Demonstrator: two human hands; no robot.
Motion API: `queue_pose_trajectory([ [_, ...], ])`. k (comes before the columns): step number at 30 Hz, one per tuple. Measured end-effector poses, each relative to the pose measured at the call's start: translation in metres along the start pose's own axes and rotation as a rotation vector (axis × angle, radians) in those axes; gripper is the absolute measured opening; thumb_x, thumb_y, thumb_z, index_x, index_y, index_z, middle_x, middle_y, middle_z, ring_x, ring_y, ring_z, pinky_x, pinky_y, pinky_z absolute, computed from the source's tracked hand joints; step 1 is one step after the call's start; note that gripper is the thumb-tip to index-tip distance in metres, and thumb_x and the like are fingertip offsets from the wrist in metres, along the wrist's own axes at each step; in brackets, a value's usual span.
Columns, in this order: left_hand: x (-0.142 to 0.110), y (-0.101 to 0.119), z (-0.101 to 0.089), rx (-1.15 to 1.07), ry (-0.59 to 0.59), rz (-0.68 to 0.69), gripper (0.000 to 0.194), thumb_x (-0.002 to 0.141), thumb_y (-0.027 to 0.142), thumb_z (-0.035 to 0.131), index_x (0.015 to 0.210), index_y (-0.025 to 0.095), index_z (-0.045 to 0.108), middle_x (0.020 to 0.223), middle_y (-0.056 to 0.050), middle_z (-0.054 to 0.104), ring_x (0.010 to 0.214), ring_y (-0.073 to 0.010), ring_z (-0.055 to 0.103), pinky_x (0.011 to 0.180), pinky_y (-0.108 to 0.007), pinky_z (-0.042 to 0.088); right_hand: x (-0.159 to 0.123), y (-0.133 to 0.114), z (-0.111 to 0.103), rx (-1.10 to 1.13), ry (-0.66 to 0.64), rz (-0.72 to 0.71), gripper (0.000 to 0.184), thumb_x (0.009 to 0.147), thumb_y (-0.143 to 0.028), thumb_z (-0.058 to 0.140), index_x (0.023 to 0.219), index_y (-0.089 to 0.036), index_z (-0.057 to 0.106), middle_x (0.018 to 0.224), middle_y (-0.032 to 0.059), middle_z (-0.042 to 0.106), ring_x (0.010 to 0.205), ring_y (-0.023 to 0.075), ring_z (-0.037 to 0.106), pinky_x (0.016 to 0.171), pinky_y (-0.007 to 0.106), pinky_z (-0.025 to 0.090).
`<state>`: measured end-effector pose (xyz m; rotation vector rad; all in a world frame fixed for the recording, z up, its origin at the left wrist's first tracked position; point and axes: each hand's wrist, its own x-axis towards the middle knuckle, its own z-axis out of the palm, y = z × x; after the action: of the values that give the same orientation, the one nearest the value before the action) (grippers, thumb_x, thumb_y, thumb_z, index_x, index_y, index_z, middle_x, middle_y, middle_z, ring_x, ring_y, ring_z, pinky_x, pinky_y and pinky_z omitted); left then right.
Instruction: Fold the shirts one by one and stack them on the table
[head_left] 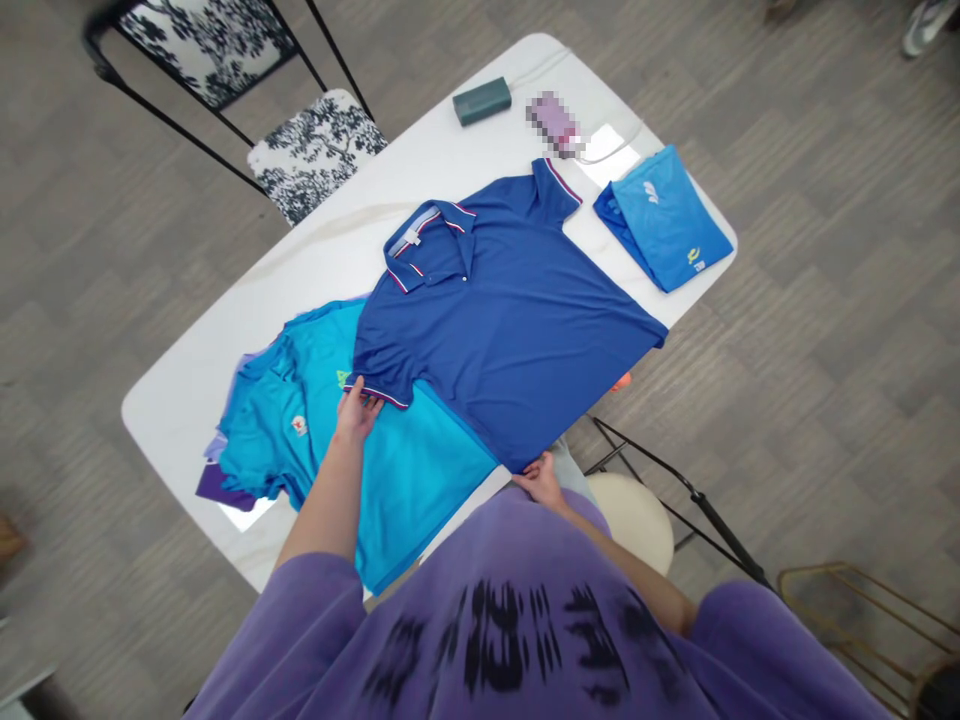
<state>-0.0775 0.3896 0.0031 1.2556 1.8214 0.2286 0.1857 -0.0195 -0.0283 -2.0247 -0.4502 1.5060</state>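
A dark blue polo shirt [517, 310] lies spread front side up across the table, its collar with red and white trim toward the far left. My left hand [358, 412] is closed on the trimmed cuff of its near sleeve. At the table's front edge, my right hand [541, 480] pinches the near corner of the polo's hem. Under the polo's left part lies a turquoise shirt [420, 480], partly covered. Purple cloth [225, 487] shows beneath the turquoise shirt at the left.
A folded bright blue shirt [671, 220] lies at the white table's [172, 385] right end. A dark green box [482, 101] and a pixelated purple object [553, 122] with a cable are at the back. A patterned chair [315, 150] stands beyond; a cream stool seat [634, 515] is near my right.
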Motion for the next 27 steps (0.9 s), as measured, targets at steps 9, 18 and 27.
queue_pose_trajectory([
  [9, -0.023, 0.001, 0.024, -0.377, 0.037, -0.175, 0.029, 0.122, 0.034, 0.059, 0.143, 0.016, 0.053, 0.13, -0.005, 0.073, 0.103, -0.01, 0.065, 0.103, -0.032, 0.06, -0.015, 0.022, -0.008, -0.106, 0.063, -0.037, 0.026, 0.092, -0.056, 0.063, 0.086, -0.034, 0.052, 0.084, -0.0022, 0.07, 0.092, 0.0328, 0.078, 0.093, 0.054, 0.064],
  [18, -0.019, 0.035, 0.006, -0.637, 0.197, -0.042, 0.034, 0.099, 0.037, 0.08, 0.11, 0.026, 0.05, 0.095, 0.006, 0.068, 0.071, -0.0086, 0.064, 0.076, -0.024, 0.062, -0.032, 0.024, -0.04, -0.223, 0.135, -0.23, 0.013, 0.091, -0.036, 0.057, 0.103, -0.032, 0.052, 0.102, 0.0016, 0.07, 0.103, 0.0285, 0.074, 0.103, 0.047, 0.063],
  [27, -0.017, 0.07, -0.012, -0.681, 0.162, 0.05, 0.045, 0.087, 0.045, 0.095, 0.108, 0.026, 0.059, 0.098, 0.001, 0.075, 0.072, -0.0104, 0.07, 0.072, -0.024, 0.067, -0.023, 0.012, -0.007, -0.414, 0.145, -0.218, 0.019, 0.1, -0.037, 0.066, 0.119, -0.034, 0.064, 0.122, 0.0022, 0.073, 0.106, 0.0267, 0.077, 0.094, 0.04, 0.06],
])
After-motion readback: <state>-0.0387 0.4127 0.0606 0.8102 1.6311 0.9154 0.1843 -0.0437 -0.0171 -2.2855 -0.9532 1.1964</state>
